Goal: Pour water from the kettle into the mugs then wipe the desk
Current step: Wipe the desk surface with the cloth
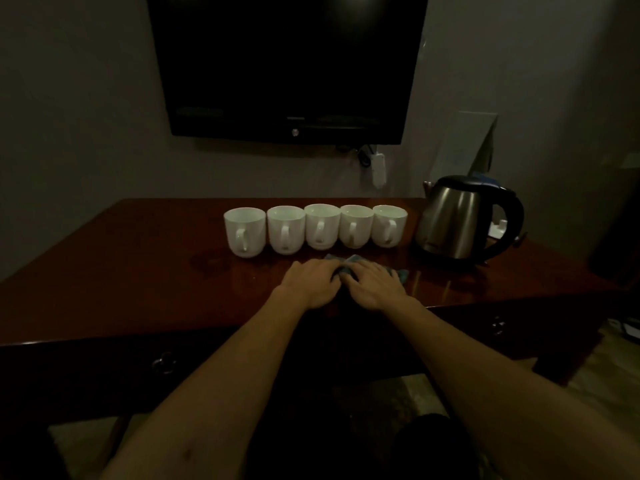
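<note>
my left hand (pixel 311 282) and right hand (pixel 372 284) are pressing flat on the cloth (pixel 401 274), its length running rightward beyond my fingers, mugs (pixel 315 230) just ahead.

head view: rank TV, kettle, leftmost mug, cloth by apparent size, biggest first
1. TV, by far the largest, cut off at the top.
2. Kettle.
3. Leftmost mug.
4. Cloth: smallest visible part, but both hands, left and right, cover most of it, so its rank is unsure.
</note>
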`<act>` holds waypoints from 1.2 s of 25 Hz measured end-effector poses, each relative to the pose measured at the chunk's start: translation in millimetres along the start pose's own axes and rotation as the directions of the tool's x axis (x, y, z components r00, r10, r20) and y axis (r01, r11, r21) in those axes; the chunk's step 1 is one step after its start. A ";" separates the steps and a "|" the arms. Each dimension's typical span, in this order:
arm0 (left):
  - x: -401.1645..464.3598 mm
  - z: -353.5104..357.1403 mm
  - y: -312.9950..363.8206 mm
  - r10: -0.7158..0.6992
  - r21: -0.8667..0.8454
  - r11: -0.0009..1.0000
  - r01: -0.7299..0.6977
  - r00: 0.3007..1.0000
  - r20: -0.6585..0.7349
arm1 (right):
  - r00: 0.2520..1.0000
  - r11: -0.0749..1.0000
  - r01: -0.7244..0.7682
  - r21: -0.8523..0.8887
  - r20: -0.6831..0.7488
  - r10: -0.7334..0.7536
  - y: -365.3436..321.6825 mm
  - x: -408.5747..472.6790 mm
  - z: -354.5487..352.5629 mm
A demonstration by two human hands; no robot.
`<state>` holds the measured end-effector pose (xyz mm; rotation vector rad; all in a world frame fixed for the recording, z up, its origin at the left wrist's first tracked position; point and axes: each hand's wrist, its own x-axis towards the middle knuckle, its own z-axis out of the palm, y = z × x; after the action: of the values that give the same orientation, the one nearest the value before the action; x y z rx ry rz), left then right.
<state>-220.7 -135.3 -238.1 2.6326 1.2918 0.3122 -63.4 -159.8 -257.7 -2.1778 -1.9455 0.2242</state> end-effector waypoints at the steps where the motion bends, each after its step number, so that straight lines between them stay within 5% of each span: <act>1: -5.5 -2.5 -8.4 -0.026 0.014 1.000 0.026 1.000 -0.006 | 0.999 0.999 0.032 0.001 0.003 -0.032 -9.9 1.2 3.2; 14: -104.4 -34.6 -123.4 -0.320 0.045 0.946 0.322 0.946 -0.045 | 0.920 0.951 0.308 0.027 0.246 -0.305 -161.9 -1.9 35.0; 30: -211.9 -64.8 -225.3 -0.572 0.010 0.816 0.578 0.811 -0.123 | 0.808 0.854 0.520 0.030 0.307 -0.503 -310.3 -8.9 73.7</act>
<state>-534.9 -163.1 -257.0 2.1261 2.0709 0.3346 -381.2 -131.9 -249.2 -1.6220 -2.6563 0.4368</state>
